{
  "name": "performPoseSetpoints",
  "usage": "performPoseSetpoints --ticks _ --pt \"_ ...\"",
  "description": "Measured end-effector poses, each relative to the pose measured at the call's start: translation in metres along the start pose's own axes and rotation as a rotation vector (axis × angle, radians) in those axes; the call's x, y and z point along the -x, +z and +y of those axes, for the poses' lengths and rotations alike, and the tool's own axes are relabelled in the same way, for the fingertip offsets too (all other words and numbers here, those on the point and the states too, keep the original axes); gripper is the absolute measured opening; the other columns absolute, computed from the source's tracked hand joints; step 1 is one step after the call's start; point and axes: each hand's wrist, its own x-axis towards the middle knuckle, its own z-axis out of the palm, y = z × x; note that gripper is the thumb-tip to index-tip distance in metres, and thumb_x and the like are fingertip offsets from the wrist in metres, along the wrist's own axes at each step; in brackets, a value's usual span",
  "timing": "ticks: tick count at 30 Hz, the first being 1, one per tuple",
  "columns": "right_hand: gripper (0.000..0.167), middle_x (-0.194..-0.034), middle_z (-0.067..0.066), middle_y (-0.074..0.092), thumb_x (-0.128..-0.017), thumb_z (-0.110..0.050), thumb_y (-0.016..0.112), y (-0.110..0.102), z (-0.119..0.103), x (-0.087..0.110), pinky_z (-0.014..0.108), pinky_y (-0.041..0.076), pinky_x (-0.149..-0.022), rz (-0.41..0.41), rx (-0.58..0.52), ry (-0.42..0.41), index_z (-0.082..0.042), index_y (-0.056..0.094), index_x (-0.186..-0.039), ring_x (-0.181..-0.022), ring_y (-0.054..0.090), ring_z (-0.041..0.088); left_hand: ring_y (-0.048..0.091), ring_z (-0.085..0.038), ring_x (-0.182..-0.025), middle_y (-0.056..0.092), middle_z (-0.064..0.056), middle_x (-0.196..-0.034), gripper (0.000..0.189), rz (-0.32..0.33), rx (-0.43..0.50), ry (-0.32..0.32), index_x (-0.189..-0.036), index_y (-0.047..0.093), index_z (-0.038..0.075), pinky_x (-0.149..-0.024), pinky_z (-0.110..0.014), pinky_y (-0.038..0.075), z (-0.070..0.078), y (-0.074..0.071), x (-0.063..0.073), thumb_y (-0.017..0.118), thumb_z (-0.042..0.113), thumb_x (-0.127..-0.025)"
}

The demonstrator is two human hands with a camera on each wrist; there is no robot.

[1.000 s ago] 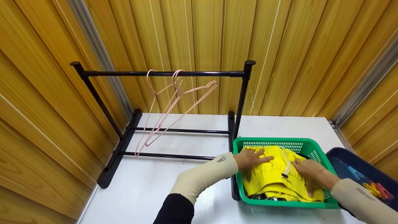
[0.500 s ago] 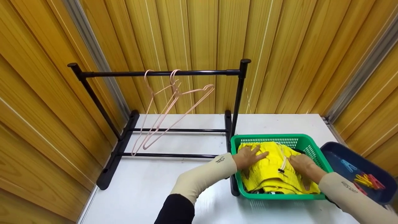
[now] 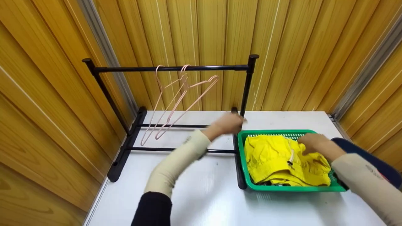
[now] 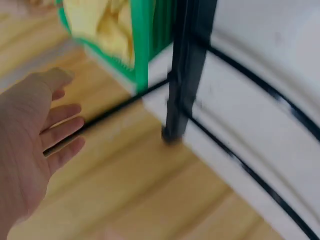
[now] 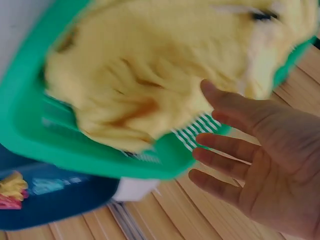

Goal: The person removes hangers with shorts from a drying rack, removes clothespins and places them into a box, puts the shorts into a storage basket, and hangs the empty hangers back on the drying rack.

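A yellow garment with a white drawstring and black cord lock (image 3: 270, 160) lies bunched in a green plastic basket (image 3: 292, 188). My left hand (image 3: 228, 123) is raised left of the basket, in front of the rack's right post. In the left wrist view its fingers (image 4: 64, 131) are loosely bent, with nothing held. My right hand (image 3: 315, 144) hovers over the basket's back right part, close above the garment. The right wrist view shows its fingers (image 5: 220, 165) spread and holding nothing. Dark patterned cloth peeks out under the garment's front edge.
A black clothes rack (image 3: 207, 67) stands left of the basket, with several pink hangers (image 3: 201, 83) on its bar. Right of the basket sits a dark blue tray (image 3: 366, 157) holding colored clothespins (image 5: 14, 187). Wood-patterned walls enclose the white table.
Both hands have come off the yellow garment. The left hand moved up and left out of the basket toward the rack; the right hand lifted slightly. The head view shifted a little.
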Motion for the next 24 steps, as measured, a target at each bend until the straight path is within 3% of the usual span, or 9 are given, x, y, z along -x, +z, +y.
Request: performPoseSetpoints --ticks 4,6,8,11,15,18,24 --pt "0.049 -0.132 0.034 0.06 -0.097 -0.027 0.069 -0.034 0.002 -0.005 0.065 0.048 -0.1 -0.018 -0.011 0.012 0.007 0.06 -0.132 -0.122 0.056 0.054 0.046 -0.027 -0.145 0.044 -0.01 -0.159 0.062 0.138 0.15 -0.242 -0.154 0.041 0.013 -0.109 -0.041 0.049 -0.064 -0.04 0.022 0.064 0.019 -0.098" --pt "0.051 -0.135 0.036 0.056 -0.099 -0.029 0.065 -0.046 0.0 -0.008 0.067 0.044 -0.103 -0.009 -0.028 0.007 0.007 0.058 -0.134 -0.126 0.052 0.056 0.038 -0.03 -0.15 0.027 -0.012 -0.168 0.072 0.194 0.248 -0.339 -0.161 0.027 0.014 -0.111 -0.042 0.047 -0.088 -0.055 0.033 0.063 0.021 -0.099" --pt "0.052 -0.138 0.038 0.053 -0.1 -0.03 0.063 -0.054 -0.004 -0.012 0.068 0.041 -0.105 0.025 -0.039 -0.006 0.006 0.056 -0.136 -0.129 0.049 0.057 0.041 -0.032 -0.148 0.017 -0.014 -0.171 0.077 0.248 0.344 -0.416 -0.163 0.018 0.016 -0.107 -0.043 0.05 -0.104 -0.065 0.039 0.062 0.023 -0.1" --pt "0.054 -0.139 0.038 0.052 -0.1 -0.029 0.063 -0.06 -0.01 -0.021 0.068 0.042 -0.105 0.093 -0.043 -0.025 0.005 0.053 -0.14 -0.129 0.049 0.057 0.044 -0.037 -0.145 0.009 -0.016 -0.172 0.079 0.308 0.44 -0.495 -0.164 0.012 0.016 -0.106 -0.045 0.051 -0.119 -0.07 0.047 0.06 0.027 -0.102" --pt "0.057 -0.143 0.038 0.049 -0.1 -0.026 0.065 -0.068 -0.017 -0.031 0.069 0.042 -0.105 0.168 -0.054 -0.027 0.003 0.047 -0.146 -0.13 0.05 0.056 0.03 -0.039 -0.153 0.008 -0.017 -0.171 0.081 0.339 0.456 -0.582 -0.164 0.009 0.014 -0.122 -0.047 0.033 -0.133 -0.069 0.055 0.059 0.032 -0.103" --pt "0.061 -0.148 0.038 0.045 -0.1 -0.025 0.064 -0.073 -0.02 -0.036 0.069 0.04 -0.106 0.216 -0.064 -0.022 0.001 0.043 -0.151 -0.13 0.049 0.057 0.027 -0.039 -0.154 0.012 -0.018 -0.17 0.079 0.363 0.43 -0.622 -0.163 0.013 0.011 -0.126 -0.047 0.026 -0.145 -0.069 0.063 0.059 0.034 -0.102" --pt "0.067 -0.155 0.037 0.036 -0.102 -0.027 0.061 -0.078 -0.019 -0.038 0.07 0.037 -0.108 0.284 -0.087 -0.058 0.0 0.033 -0.156 -0.132 0.045 0.061 0.031 -0.04 -0.153 0.016 -0.018 -0.17 0.078 0.396 0.456 -0.667 -0.162 0.016 0.01 -0.125 -0.048 0.028 -0.162 -0.068 0.079 0.059 0.034 -0.102"
